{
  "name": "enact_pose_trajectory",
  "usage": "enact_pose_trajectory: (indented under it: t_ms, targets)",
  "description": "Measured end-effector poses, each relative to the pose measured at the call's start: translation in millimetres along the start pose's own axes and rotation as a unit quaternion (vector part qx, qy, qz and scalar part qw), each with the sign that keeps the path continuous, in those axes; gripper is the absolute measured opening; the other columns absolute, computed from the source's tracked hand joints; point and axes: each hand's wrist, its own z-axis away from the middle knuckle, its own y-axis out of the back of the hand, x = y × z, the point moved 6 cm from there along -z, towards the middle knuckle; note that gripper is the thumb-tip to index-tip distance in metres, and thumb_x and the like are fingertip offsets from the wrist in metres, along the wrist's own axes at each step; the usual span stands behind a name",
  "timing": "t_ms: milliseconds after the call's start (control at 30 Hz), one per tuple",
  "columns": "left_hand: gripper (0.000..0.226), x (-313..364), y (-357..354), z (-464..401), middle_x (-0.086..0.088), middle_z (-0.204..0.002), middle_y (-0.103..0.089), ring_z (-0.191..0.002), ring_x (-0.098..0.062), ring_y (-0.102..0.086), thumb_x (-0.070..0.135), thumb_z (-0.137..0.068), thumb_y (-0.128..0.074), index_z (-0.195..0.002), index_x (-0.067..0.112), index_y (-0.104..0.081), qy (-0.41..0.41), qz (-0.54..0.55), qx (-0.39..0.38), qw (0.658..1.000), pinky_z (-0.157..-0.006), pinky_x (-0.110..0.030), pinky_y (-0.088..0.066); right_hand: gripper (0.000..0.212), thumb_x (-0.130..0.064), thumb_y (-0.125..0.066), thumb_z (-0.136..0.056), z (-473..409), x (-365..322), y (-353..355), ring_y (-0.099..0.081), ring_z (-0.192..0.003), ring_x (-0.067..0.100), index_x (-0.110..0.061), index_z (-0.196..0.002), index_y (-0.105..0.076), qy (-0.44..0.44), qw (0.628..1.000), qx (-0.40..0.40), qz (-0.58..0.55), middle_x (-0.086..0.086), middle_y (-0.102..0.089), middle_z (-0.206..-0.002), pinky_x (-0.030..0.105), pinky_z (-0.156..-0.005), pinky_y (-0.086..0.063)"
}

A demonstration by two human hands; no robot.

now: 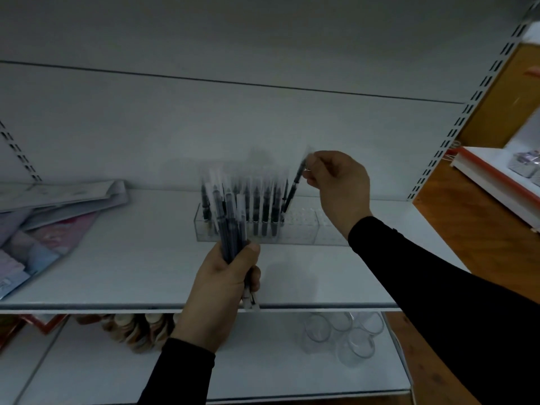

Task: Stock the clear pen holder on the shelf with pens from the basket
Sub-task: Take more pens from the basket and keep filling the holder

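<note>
Clear pen holder (301, 229) on white shelf (117, 273) — left half packed with upright dark pens (257, 206)

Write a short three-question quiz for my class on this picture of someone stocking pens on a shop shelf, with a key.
1. True or false: the left hand holds a bundle of pens.
2. Which part of the clear pen holder has open slots? A. the left part B. the right part C. none
3. Fill in: the right hand pinches the top of a single ____ whose lower end is at the holder.

Key
1. True: its fingers are curled round several wrapped pens.
2. B: the standing pens fill the left part; the right part shows bare holes.
3. pen, held tilted.
</note>
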Motion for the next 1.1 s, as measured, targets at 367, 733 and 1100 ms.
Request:
enact_pose_trajectory:
  t_ms: [367, 733, 1100]
  targets:
    - [0.019, 0, 5, -2, 0.001, -0.057, -0.051, -0.055, -0.020, -0.043, 0.025, -0.085, -0.065, -0.076, 0.016, -0.051, -0.003, 0.014, 0.002, 1.000, -0.062, -0.042, -0.031, 0.009, -0.018, -0.061, -0.095, 14, 16, -17, -0.070, -0.081, 0.015, -0.023, -0.089, -0.066, 0.018, 0.995, -0.053, 0.078, -0.006, -0.070, -0.083, 0.029, -0.082, -0.058]
    - [0.021, 1, 1, -1, 0.001, -0.056, -0.048, -0.054, -0.020, -0.042, 0.018, -0.091, -0.062, -0.077, 0.012, -0.047, -0.002, 0.007, -0.008, 1.000, -0.058, -0.036, -0.033, 0.008, -0.025, -0.060, -0.095, 20, 26, -15, -0.068, -0.082, 0.009, -0.021, -0.093, -0.067, 0.005, 0.987, -0.057, 0.152, -0.005, -0.071, -0.086, 0.017, -0.078, -0.054]
    - [0.024, 4, -20, 9, 0.001, -0.052, -0.044, -0.050, -0.018, -0.041, 0.017, -0.091, -0.059, -0.072, 0.011, -0.046, 0.000, -0.039, -0.034, 0.999, -0.053, -0.032, -0.036, 0.019, -0.036, -0.066, -0.090, 56, 14, -8, -0.069, -0.076, 0.013, -0.019, -0.084, -0.073, -0.108, 0.986, -0.119, 0.038, -0.002, -0.074, -0.079, 0.029, -0.076, -0.059]
